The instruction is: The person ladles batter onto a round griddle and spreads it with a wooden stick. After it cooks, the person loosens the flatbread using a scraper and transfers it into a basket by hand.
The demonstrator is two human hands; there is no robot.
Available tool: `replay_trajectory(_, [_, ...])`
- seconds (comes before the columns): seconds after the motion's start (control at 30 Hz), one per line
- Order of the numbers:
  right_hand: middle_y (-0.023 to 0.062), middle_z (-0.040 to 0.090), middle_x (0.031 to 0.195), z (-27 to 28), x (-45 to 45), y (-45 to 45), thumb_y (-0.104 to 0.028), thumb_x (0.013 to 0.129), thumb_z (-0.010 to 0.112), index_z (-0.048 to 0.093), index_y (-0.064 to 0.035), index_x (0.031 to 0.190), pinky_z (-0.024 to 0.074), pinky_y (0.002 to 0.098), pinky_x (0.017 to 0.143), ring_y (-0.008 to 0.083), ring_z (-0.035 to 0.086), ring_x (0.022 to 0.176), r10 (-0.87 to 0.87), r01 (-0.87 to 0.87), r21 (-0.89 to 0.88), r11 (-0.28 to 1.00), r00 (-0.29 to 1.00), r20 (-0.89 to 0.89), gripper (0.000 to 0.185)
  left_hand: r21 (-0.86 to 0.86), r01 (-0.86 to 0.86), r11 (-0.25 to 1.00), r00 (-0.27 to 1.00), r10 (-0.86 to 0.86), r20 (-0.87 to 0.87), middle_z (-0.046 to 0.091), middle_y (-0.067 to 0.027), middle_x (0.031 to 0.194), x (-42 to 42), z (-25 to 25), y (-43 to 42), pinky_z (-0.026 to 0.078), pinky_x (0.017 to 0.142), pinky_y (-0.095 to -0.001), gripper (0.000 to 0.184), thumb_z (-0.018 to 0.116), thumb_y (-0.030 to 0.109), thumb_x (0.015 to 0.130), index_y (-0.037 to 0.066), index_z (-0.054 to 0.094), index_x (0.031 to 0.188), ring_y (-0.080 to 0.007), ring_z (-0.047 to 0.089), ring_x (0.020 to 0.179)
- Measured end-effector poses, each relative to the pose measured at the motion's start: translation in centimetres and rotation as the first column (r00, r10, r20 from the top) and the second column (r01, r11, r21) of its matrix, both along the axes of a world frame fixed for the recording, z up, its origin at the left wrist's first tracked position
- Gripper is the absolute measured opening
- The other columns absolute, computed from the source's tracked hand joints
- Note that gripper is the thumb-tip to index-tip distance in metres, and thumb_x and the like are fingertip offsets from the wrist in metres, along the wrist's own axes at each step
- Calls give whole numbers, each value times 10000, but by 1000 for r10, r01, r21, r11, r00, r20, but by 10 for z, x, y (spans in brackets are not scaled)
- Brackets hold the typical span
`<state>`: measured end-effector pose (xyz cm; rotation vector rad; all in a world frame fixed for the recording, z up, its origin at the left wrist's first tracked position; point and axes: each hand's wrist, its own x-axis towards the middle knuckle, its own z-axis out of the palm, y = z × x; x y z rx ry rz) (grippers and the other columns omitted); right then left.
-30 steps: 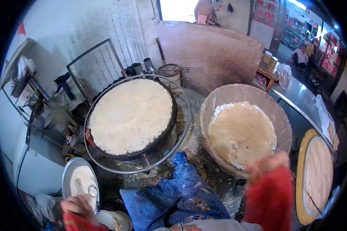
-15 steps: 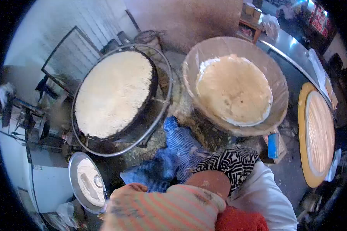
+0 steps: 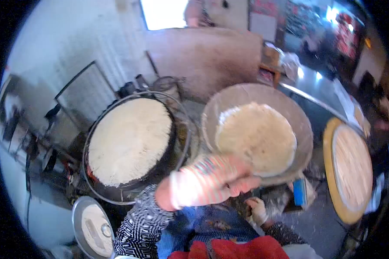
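Neither my left hand nor my right hand shows; red fabric (image 3: 229, 250) like my sleeves lies across the bottom edge. A co-worker's striped-gloved hand (image 3: 207, 179), blurred, reaches over my blue checked apron (image 3: 190, 224) from a black-and-white patterned sleeve (image 3: 138, 226). The co-worker's other gloved hand (image 3: 258, 210) is lower right, fingers curled, with a similar sleeve; whether it holds anything is unclear. Pale batter or dough covers the round griddle (image 3: 129, 138). Beside it, a lined basket (image 3: 304, 129) holds flat round bread (image 3: 255, 136).
A metal bowl of flour (image 3: 78, 220) stands lower left. At right are a yellow-rimmed round board (image 3: 330, 166), a metal counter (image 3: 309, 84) and a small blue object (image 3: 299, 192). A brown panel (image 3: 203, 60) stands behind, with a person (image 3: 196, 13) beyond it.
The view dipped, then rose again. My red-sleeved hands, earlier at both sides, have left view. The co-worker's striped glove has moved up and right, and their second hand has appeared.
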<state>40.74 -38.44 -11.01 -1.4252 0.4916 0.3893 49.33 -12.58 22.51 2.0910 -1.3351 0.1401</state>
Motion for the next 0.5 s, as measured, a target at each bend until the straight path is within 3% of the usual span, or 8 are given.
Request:
replay_trajectory(0.07, [110,591,639,-47,-34,-41,-171,849,602,638,-31,885,476,356,533,238,592,564,181,8,-538,843,937,297,149,432,74,899,997,-57,-52,661,-114,985,-13,-68,-35,528,691,-391,234,625,266,902,58,669,1000,-300,642,868])
replay_trajectory(0.13, [159,625,751,-23,-43,-60,-197,834,614,624,-67,968,483,422,588,313,603,637,274,-116,-702,703,955,116,188,661,-69,747,981,170,-90,671,-144,898,-33,-130,-41,522,662,-396,295,571,334,937,64,686,912,-305,658,814])
replay_trajectory(0.23, [192,635,920,-49,-43,-92,-210,798,643,583,-53,1072,488,450,728,355,616,832,260,-121,-921,371,965,-22,321,604,-50,796,872,329,-362,677,-173,913,-62,-207,-10,530,704,-412,384,537,401,949,45,676,908,-323,668,811])
replay_trajectory(0.27, [198,625,968,-46,-47,-103,-218,781,656,567,-43,1101,475,456,769,361,605,884,227,-91,-921,379,974,-2,375,513,-88,854,857,327,-397,681,-187,923,-82,-222,2,536,751,-423,412,507,411,962,32,669,939,-329,673,836])
replay_trajectory(0.33, [211,605,1064,-22,-23,-127,-232,747,683,537,-24,1160,450,469,853,372,581,990,221,49,-921,385,965,144,485,567,-183,803,581,553,-597,681,-193,953,-98,-225,16,527,792,-430,453,502,456,958,31,654,1000,-347,667,881])
replay_trajectory(0.4, [237,571,1131,-37,-12,-152,-228,713,712,524,9,1187,394,493,931,401,517,1089,336,414,-910,3,857,391,563,629,-232,742,509,644,-572,673,-206,978,-118,-225,31,515,805,-424,452,499,474,955,52,634,1041,-358,655,908])
replay_trajectory(0.43, [243,534,1185,-22,7,-171,-222,683,741,494,6,1235,357,514,966,413,476,1138,237,311,-935,172,908,345,646,596,-248,764,453,635,-625,669,-205,981,-113,-218,32,511,799,-422,440,495,469,957,60,625,1052,-363,649,918])
replay_trajectory(0.5, [250,419,1319,-43,18,-204,-265,669,789,331,4,1378,253,563,1041,410,382,1243,65,234,-966,108,968,242,886,542,-297,786,452,615,-646,658,-210,967,-121,-205,21,501,801,-437,382,513,421,950,75,615,1078,-372,638,926])
